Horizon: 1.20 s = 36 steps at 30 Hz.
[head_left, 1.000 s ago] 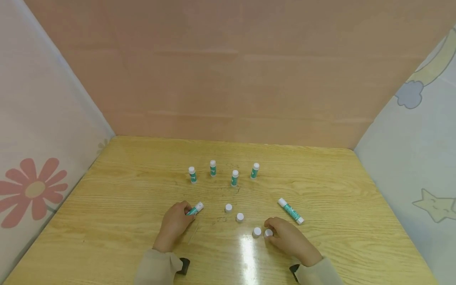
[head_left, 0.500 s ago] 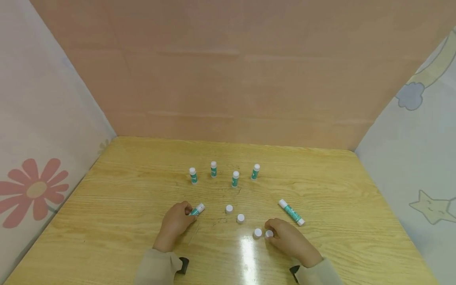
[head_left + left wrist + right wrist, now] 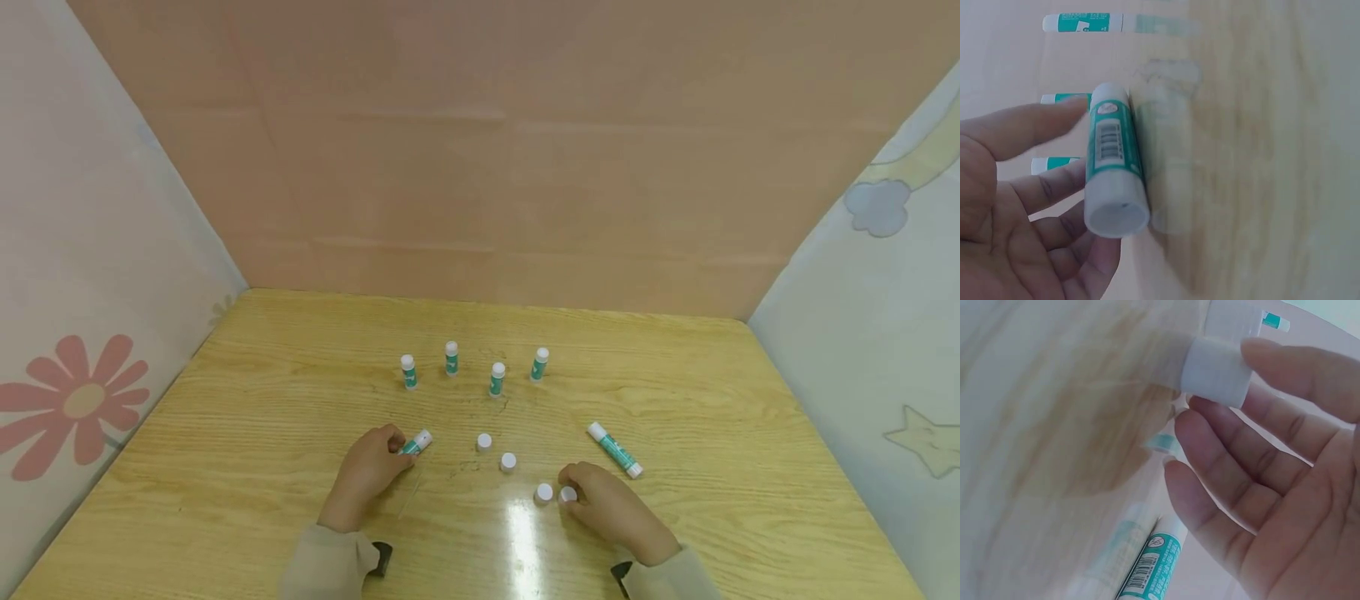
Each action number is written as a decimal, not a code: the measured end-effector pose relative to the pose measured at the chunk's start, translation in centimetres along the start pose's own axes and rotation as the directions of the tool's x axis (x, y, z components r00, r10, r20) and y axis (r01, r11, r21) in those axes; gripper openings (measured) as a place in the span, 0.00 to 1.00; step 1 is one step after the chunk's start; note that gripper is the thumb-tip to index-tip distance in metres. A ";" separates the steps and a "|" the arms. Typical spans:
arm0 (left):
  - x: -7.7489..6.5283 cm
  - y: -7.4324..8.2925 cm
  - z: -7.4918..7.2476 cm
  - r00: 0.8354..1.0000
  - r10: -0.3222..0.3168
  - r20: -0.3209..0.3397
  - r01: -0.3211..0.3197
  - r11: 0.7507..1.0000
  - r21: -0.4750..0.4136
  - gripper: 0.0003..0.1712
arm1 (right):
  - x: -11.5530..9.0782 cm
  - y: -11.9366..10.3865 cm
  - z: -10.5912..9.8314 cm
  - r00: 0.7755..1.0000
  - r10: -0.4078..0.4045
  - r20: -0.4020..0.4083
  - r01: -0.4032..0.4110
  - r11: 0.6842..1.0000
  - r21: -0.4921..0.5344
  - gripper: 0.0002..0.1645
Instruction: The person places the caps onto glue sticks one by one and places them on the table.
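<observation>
My left hand (image 3: 369, 468) grips a green-and-white glue stick (image 3: 417, 442) that lies slanted on the table. Its thumb and fingers are on either side of the tube in the left wrist view, where the white end of the glue stick (image 3: 1116, 203) faces the camera. At the right, thumb and fingers of my right hand (image 3: 613, 504) pinch a small white cap (image 3: 1215, 372) standing on the table. Just left of it is another white cap (image 3: 543, 493). Two more, a middle cap (image 3: 508, 462) and a farther cap (image 3: 484, 442), stand between the hands.
Several glue sticks stand upright farther back, among them a front one (image 3: 497, 381) and a right one (image 3: 540, 365). Another glue stick (image 3: 616, 451) lies beyond my right hand. A thin pale strip (image 3: 409, 497) lies beside my left hand. Walls enclose the wooden table (image 3: 247, 392).
</observation>
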<state>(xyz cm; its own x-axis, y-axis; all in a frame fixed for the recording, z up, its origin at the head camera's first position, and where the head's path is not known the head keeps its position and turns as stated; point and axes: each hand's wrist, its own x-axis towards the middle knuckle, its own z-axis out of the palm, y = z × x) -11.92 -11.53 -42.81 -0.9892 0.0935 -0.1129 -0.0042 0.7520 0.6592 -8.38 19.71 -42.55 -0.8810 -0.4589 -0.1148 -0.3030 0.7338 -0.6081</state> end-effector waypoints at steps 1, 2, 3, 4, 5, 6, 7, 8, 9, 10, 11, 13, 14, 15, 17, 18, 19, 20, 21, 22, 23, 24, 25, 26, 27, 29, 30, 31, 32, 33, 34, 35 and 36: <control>0.0 0.0 -0.1 1.000 -0.004 0.005 0.004 1.000 -0.005 0.15 | 0.0 0.1 0.0 1.000 -0.002 0.000 0.002 1.000 -0.004 0.07; 0.0 0.0 -0.1 1.000 -0.008 0.012 0.008 1.000 -0.015 0.15 | 0.0 0.1 0.0 1.000 -0.002 0.001 0.002 1.000 -0.006 0.07; -0.1 0.1 -0.2 1.000 -0.012 0.017 0.012 1.000 -0.028 0.16 | 0.0 0.1 0.0 1.000 -0.002 0.001 0.002 1.000 -0.011 0.07; -0.1 0.1 -0.3 1.000 -0.015 0.019 0.016 0.999 -0.042 0.16 | 0.0 0.1 0.0 1.000 -0.002 0.000 0.002 1.000 -0.016 0.07; -0.1 0.1 -0.4 1.000 -0.017 0.022 0.018 0.998 -0.055 0.16 | 0.0 0.1 0.0 1.000 -0.004 -0.001 0.004 1.000 -0.021 0.07; -0.1 0.1 -0.5 1.000 -0.014 0.022 0.015 0.997 -0.070 0.17 | 0.0 0.1 0.0 1.000 -0.008 -0.002 0.008 1.000 -0.026 0.06; 0.0 0.1 -0.6 1.000 -0.015 0.020 0.016 0.996 -0.085 0.17 | 0.0 0.1 0.0 1.000 -0.009 -0.003 0.009 1.000 -0.029 0.06; 0.1 0.0 -0.6 1.000 -0.013 0.017 0.015 0.995 -0.103 0.18 | 0.1 0.1 0.0 1.000 -0.011 -0.005 0.010 0.999 -0.032 0.06; 0.1 -0.1 -0.7 1.000 -0.011 0.010 0.012 0.993 -0.114 0.18 | 0.1 0.1 0.0 1.000 -0.015 -0.007 0.015 0.999 -0.038 0.06; 0.2 -0.2 -0.8 1.000 -0.005 0.005 0.006 0.993 -0.120 0.18 | 0.1 0.1 0.0 1.000 -0.017 -0.009 0.017 0.999 -0.042 0.05; 0.4 -0.3 -0.8 1.000 -0.002 0.000 0.002 0.992 -0.129 0.18 | 0.1 0.1 0.0 1.000 -0.021 -0.010 0.020 0.999 -0.048 0.05; 0.6 -0.4 -1.0 1.000 -0.008 -0.011 0.006 0.990 -0.142 0.18 | 0.1 0.1 0.0 1.000 -0.023 -0.011 0.022 0.998 -0.059 0.05; 0.7 -0.5 -1.0 1.000 -0.006 -0.017 0.004 0.991 -0.136 0.18 | 0.1 0.1 0.0 1.000 -0.025 -0.011 0.024 0.998 -0.062 0.05; 0.7 -0.5 -1.1 1.000 -0.004 -0.021 0.002 0.992 -0.126 0.18 | 0.1 0.0 0.0 1.000 -0.026 -0.011 0.026 0.998 -0.063 0.05; 0.9 -0.6 -1.3 1.000 -0.009 -0.025 0.006 0.993 -0.114 0.18 | 0.1 0.0 -0.1 1.000 -0.026 -0.012 0.025 0.998 -0.061 0.05; 1.0 -0.6 -1.4 1.000 -0.014 -0.026 0.011 0.994 -0.106 0.18 | 0.1 -0.1 -0.1 1.000 -0.025 -0.013 0.024 0.998 -0.057 0.05; 1.0 -0.6 -1.5 0.999 -0.017 -0.027 0.015 0.995 -0.101 0.18 | 0.1 -0.1 -0.1 1.000 -0.025 -0.015 0.025 0.998 -0.054 0.05; 1.1 -0.6 -1.6 1.000 -0.018 -0.025 0.016 0.995 -0.097 0.19 | 0.1 -0.2 -0.1 1.000 -0.023 -0.016 0.023 0.998 -0.051 0.05; 1.1 -0.6 -1.6 0.999 -0.026 -0.023 0.023 0.995 -0.101 0.19 | 0.1 -0.2 -0.1 1.000 -0.023 -0.018 0.022 0.999 -0.050 0.05; 1.2 -0.6 -1.7 0.999 -0.031 -0.022 0.029 0.994 -0.103 0.20 | 0.1 -0.2 -0.2 1.000 -0.022 -0.021 0.021 0.999 -0.050 0.05; 1.2 -0.6 -1.7 0.999 -0.038 -0.021 0.035 0.993 -0.110 0.20 | 0.1 -0.3 -0.2 0.999 -0.023 -0.023 0.022 0.999 -0.049 0.05; 1.3 -0.6 -1.8 0.999 -0.035 -0.021 0.033 0.994 -0.109 0.20 | 0.0 -0.3 -0.2 0.999 -0.025 -0.024 0.023 0.998 -0.052 0.05; 1.2 -0.6 -1.9 0.999 -0.031 -0.023 0.028 0.994 -0.109 0.20 | 0.1 -0.3 -0.2 0.999 -0.025 -0.026 0.024 0.998 -0.056 0.05; 1.2 -0.6 -1.9 0.999 -0.028 -0.025 0.025 0.994 -0.111 0.20 | 0.0 -0.3 -0.2 0.999 -0.024 -0.028 0.023 0.998 -0.058 0.05; 1.3 -0.6 -1.9 0.999 -0.028 -0.028 0.024 0.993 -0.115 0.20 | 0.0 -0.3 -0.2 0.999 -0.027 -0.030 0.025 0.998 -0.062 0.05; 1.3 -0.6 -2.0 0.999 -0.015 -0.035 0.011 0.993 -0.118 0.20 | 0.0 -0.2 -0.2 0.999 -0.026 -0.033 0.024 0.997 -0.070 0.05; 1.3 -0.6 -2.1 0.999 -0.012 -0.037 0.007 0.993 -0.119 0.20 | 0.0 -0.2 -0.2 0.999 -0.025 -0.036 0.022 0.997 -0.078 0.04; 1.3 -0.7 -2.1 0.999 -0.012 -0.038 0.007 0.992 -0.123 0.20 | 0.0 -0.2 -0.2 0.999 -0.024 -0.039 0.020 0.996 -0.083 0.04; 1.4 -0.7 -2.1 0.999 -0.014 -0.038 0.009 0.992 -0.129 0.20 | -0.1 -0.1 -0.2 0.999 -0.024 -0.043 0.020 0.996 -0.086 0.04; 1.5 -0.7 -2.2 0.999 -0.011 -0.038 0.006 0.991 -0.130 0.20 | -0.1 -0.1 -0.2 0.999 -0.024 -0.047 0.020 0.996 -0.092 0.04; 1.5 -0.7 -2.3 0.999 -0.012 -0.038 0.006 0.992 -0.130 0.19 | -0.1 -0.1 -0.2 0.998 -0.023 -0.050 0.018 0.995 -0.096 0.04; 1.6 -0.7 -2.3 0.999 -0.013 -0.036 0.008 0.992 -0.129 0.19 | -0.1 -0.1 -0.2 0.998 -0.023 -0.056 0.017 0.995 -0.099 0.04; 1.6 -0.7 -2.4 0.999 -0.012 -0.036 0.007 0.992 -0.129 0.19 | -0.1 -0.1 -0.2 0.998 -0.026 -0.061 0.019 0.994 -0.103 0.04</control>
<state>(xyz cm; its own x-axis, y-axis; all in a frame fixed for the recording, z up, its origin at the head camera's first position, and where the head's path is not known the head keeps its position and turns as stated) -13.85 -13.49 -41.64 -0.9937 0.0608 -0.0942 -0.0305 0.6621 0.7488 -8.33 19.80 -42.35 -0.8935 -0.4461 -0.0509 -0.3558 0.7726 -0.5257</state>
